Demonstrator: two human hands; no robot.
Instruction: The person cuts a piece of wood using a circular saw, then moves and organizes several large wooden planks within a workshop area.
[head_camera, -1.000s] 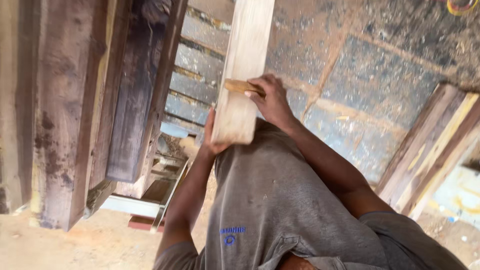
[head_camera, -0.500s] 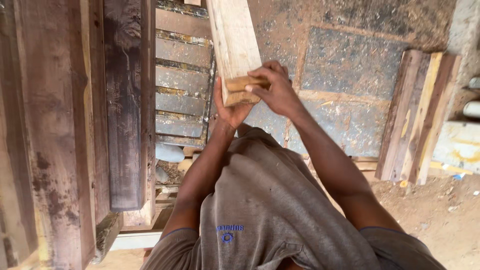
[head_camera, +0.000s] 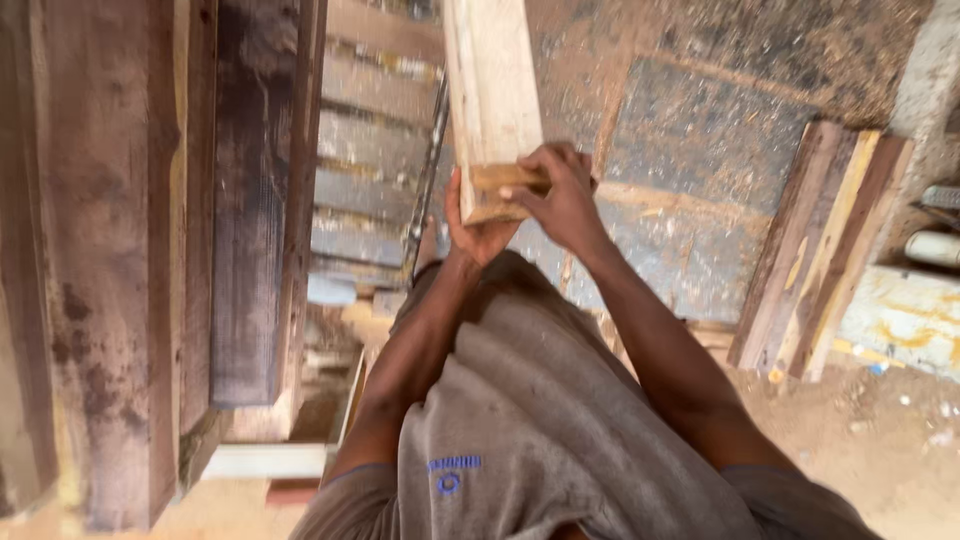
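A long pale wooden plank (head_camera: 490, 90) runs from the top of the view down to my hands. My left hand (head_camera: 478, 232) grips its near end from below, palm against the wood. A small tan sanding block (head_camera: 503, 178) lies flat on the plank's face, and my right hand (head_camera: 562, 192) presses it there with the fingers curled over it. Both forearms reach forward over my grey shirt.
Dark, weathered boards (head_camera: 120, 250) stand stacked at the left. Grey slats (head_camera: 365, 150) lie behind the plank. Several boards (head_camera: 815, 250) lean at the right beside a pale painted block (head_camera: 905, 315). The sandy floor (head_camera: 870, 440) is strewn with sawdust.
The view has swung left and the plank now looks more upright. My right hand has slid the sanding block a little along the plank's near end. The left hand keeps its grip.
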